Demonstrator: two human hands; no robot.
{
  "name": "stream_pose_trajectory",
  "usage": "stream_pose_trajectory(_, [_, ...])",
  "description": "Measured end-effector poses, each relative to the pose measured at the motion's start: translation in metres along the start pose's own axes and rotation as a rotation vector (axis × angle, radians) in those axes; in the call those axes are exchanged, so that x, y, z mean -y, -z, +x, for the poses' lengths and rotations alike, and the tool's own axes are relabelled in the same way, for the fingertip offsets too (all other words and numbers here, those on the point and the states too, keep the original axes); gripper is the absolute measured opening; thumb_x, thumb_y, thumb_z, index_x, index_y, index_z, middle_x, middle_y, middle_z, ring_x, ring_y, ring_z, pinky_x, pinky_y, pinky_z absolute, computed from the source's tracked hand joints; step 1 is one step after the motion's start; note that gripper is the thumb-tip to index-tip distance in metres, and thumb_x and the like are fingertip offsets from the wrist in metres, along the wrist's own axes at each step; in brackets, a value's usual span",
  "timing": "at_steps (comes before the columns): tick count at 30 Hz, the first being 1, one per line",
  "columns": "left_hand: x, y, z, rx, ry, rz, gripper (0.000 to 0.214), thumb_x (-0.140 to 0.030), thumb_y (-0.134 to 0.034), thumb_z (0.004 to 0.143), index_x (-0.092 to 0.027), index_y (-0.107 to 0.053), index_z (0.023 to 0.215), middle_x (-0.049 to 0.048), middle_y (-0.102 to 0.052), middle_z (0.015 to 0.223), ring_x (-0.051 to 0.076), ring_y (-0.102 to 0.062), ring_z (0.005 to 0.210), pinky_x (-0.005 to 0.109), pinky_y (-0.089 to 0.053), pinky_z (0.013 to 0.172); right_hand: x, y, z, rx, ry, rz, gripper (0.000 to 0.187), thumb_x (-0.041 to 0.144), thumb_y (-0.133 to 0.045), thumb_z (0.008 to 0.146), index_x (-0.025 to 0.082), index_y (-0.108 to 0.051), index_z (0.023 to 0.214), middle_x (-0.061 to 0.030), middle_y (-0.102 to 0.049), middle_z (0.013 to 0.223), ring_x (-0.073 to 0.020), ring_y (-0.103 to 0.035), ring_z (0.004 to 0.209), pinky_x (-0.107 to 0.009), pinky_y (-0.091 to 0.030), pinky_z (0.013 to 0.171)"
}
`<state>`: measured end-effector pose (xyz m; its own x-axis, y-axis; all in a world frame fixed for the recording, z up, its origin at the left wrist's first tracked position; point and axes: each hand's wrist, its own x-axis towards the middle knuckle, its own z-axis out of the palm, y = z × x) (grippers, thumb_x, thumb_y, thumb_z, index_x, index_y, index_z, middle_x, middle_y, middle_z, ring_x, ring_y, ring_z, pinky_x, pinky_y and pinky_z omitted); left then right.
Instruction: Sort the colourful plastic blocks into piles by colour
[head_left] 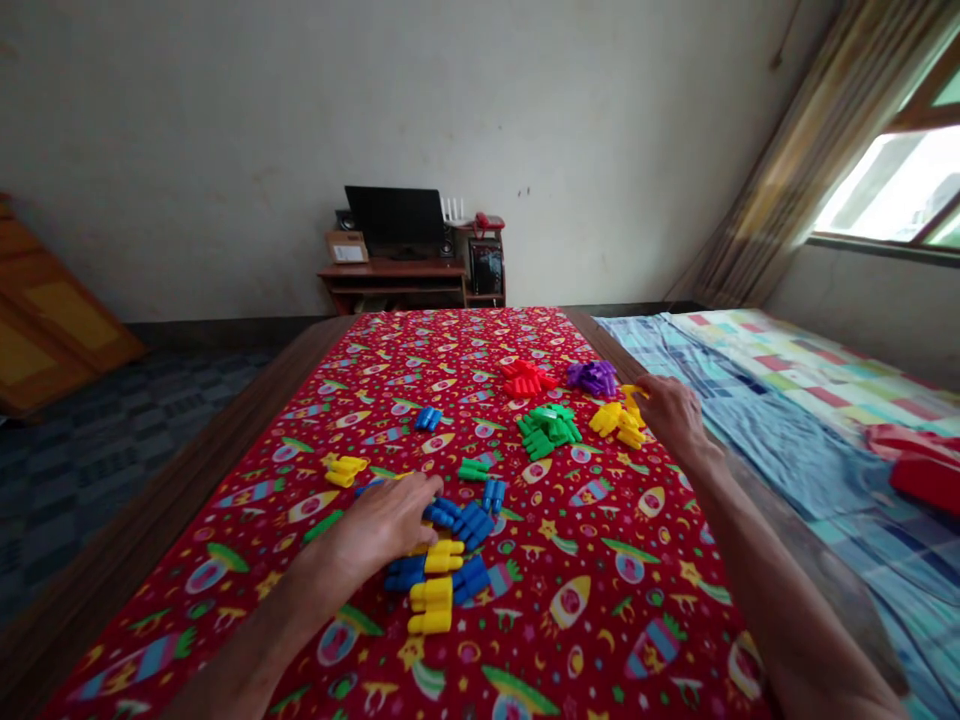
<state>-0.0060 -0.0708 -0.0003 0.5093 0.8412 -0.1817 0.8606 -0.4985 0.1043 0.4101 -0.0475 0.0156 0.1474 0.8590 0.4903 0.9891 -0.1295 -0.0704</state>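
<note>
My left hand lies palm down on a mixed heap of blue and yellow plastic blocks, its fingers curled over a blue one. My right hand reaches far right, fingers pinched on a yellow block at the sorted yellow pile. Beside that pile sit a green pile, a red pile and a purple pile. Loose pieces lie apart: a blue block, a yellow block, a green block.
All of it rests on a red rocket-print cloth over a wooden table. A bed with a blue patterned sheet runs along the right. A desk with a monitor stands at the far wall.
</note>
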Motion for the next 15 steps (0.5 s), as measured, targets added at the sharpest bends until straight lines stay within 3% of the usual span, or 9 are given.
stream_pose_trajectory(3, [-0.002, -0.004, 0.002, -0.065, -0.058, -0.048, 0.032, -0.020, -0.061, 0.074, -0.024, -0.062, 0.105, 0.0066, -0.068, 0.108, 0.027, -0.062, 0.104, 0.035, -0.047, 0.088, -0.013, -0.014, -0.009, -0.026, 0.018, -0.012, 0.021, 0.020, -0.048, 0.088, 0.019, -0.069, 0.093, -0.0112, -0.071, 0.094, -0.0251, -0.059, 0.090, -0.032, -0.038, 0.069])
stream_pose_trajectory(7, [0.011, -0.013, 0.010, -0.117, -0.145, -0.146, 0.025, -0.014, -0.053, 0.078, -0.025, -0.061, 0.099, 0.0017, -0.068, 0.096, 0.021, -0.063, 0.095, 0.031, -0.046, 0.087, -0.012, -0.025, -0.023, -0.024, 0.082, -0.023, 0.021, 0.020, -0.048, 0.089, 0.019, -0.067, 0.098, -0.0111, -0.071, 0.102, -0.0254, -0.057, 0.095, -0.033, -0.040, 0.071])
stream_pose_trajectory(12, [0.024, -0.020, 0.023, -0.101, -0.179, -0.178, 0.021, -0.016, -0.053, 0.080, -0.024, -0.062, 0.098, 0.0019, -0.067, 0.097, 0.020, -0.063, 0.095, 0.029, -0.046, 0.085, -0.011, -0.025, -0.036, 0.029, 0.192, 0.083, 0.021, 0.027, -0.047, 0.093, 0.019, -0.066, 0.090, -0.0110, -0.071, 0.098, -0.0236, -0.059, 0.091, -0.032, -0.042, 0.073])
stream_pose_trajectory(15, [0.020, -0.013, 0.026, -0.110, -0.184, -0.175, 0.016, -0.024, -0.056, 0.082, -0.024, -0.064, 0.097, 0.0017, -0.068, 0.096, 0.020, -0.064, 0.094, 0.028, -0.047, 0.084, -0.011, -0.019, -0.038, -0.033, 0.210, 0.178, 0.029, 0.030, -0.042, 0.095, 0.017, -0.066, 0.085, -0.0113, -0.071, 0.089, -0.0224, -0.061, 0.086, -0.032, -0.043, 0.076])
